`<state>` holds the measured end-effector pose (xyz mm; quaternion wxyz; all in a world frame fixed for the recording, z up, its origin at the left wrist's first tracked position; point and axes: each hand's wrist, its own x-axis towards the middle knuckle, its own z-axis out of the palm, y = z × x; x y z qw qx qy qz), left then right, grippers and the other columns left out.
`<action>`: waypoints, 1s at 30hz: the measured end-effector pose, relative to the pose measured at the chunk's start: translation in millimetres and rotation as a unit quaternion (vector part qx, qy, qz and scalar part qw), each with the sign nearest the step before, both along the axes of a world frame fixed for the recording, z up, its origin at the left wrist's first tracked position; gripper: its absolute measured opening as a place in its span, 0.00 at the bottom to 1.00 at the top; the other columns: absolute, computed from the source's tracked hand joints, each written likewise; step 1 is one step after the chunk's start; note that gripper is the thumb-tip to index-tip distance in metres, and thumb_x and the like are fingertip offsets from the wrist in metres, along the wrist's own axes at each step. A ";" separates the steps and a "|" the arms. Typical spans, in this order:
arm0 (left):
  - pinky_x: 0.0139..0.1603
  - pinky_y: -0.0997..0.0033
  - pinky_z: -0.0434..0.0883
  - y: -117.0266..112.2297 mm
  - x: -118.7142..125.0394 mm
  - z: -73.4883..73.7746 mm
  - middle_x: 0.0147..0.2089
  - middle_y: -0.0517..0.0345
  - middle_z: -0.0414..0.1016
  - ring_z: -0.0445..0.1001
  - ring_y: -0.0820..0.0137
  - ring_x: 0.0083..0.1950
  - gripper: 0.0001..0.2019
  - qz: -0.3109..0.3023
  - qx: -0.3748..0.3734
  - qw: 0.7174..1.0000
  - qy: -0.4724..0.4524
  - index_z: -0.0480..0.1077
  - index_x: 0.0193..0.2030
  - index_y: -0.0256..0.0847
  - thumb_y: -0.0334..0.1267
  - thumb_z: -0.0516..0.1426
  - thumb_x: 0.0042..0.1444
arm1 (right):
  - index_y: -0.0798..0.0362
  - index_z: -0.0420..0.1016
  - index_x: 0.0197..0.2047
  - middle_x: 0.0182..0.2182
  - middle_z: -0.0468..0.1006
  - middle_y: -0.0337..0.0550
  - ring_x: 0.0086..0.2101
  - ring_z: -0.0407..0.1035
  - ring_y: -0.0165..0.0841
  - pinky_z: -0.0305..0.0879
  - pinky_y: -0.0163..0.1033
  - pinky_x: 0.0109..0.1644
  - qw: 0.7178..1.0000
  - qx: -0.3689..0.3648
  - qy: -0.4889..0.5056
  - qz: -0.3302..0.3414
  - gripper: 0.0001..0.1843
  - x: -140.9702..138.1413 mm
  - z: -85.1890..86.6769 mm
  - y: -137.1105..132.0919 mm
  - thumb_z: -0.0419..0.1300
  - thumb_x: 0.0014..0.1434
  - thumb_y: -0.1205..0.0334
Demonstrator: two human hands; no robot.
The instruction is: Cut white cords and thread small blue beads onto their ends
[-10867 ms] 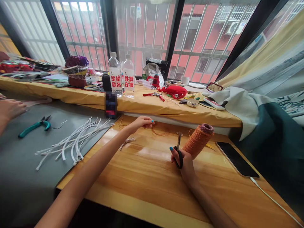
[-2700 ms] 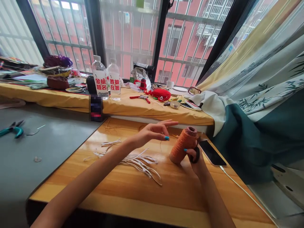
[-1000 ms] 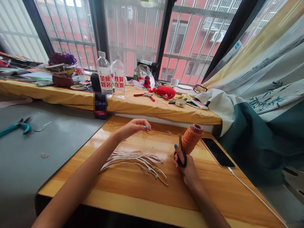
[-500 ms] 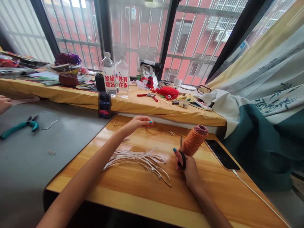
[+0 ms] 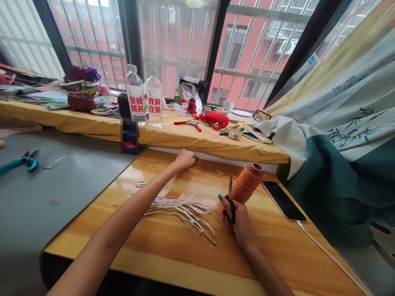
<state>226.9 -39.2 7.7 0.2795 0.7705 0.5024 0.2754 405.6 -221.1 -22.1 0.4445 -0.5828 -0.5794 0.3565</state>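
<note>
My right hand (image 5: 239,222) is closed on a pair of scissors (image 5: 230,205), black handles in the palm and blades pointing up. Just behind it a large spool of orange thread (image 5: 247,185) leans rightward in the view; whether my fingers touch it I cannot tell. My left hand (image 5: 185,159) reaches to the back of the wooden table (image 5: 173,246) with its fingers curled in, hidden from me. Loose loops of orange thread (image 5: 199,172) lie beside that hand. Beneath my left forearm is a bundle of white cords (image 5: 182,205), spread over the tabletop.
To the right lies a phone (image 5: 284,200) with a white cable (image 5: 328,248). Teal pliers (image 5: 18,163) rest on the grey table at left. Two water bottles (image 5: 135,96), red-handled pliers (image 5: 189,123) and a red pouch (image 5: 216,119) sit on the cloth-covered sill. Another person's fingertip (image 5: 2,144) shows at far left.
My left hand has gone from a raised pinch to a lower, curled position at the table's back. The scissors stay in my right hand. The view has shifted slightly; the other person's hand has mostly left it.
</note>
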 end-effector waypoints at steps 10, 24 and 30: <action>0.44 0.74 0.62 -63.5 75.8 13.5 0.46 0.51 0.68 0.65 0.70 0.45 0.15 -0.292 -0.059 0.940 -0.166 0.65 0.47 0.34 0.36 0.47 0.55 | 0.50 0.54 0.37 0.37 0.60 0.47 0.40 0.60 0.39 0.57 0.46 0.44 0.892 0.368 -0.049 -0.260 0.21 12.2 14.8 -1.0 0.58 0.42 0.51; 0.40 0.71 0.65 -90.7 83.9 12.5 0.35 0.55 0.63 0.62 0.73 0.36 0.13 -0.230 0.045 0.969 -0.085 0.68 0.39 0.35 0.28 0.45 0.53 | 0.53 0.66 0.37 0.37 0.70 0.45 0.42 0.62 0.38 0.56 0.43 0.49 0.988 0.128 0.078 0.034 0.15 46.5 -3.6 25.4 0.58 0.45 0.58; 0.46 0.71 0.64 -99.7 70.5 13.1 0.40 0.55 0.60 0.63 0.72 0.43 0.16 -0.273 -0.077 0.946 -0.155 0.65 0.48 0.40 0.32 0.45 0.55 | 0.52 0.69 0.33 0.32 0.72 0.40 0.42 0.61 0.36 0.54 0.41 0.51 0.984 0.108 0.124 0.070 0.10 49.1 -7.0 28.6 0.56 0.44 0.59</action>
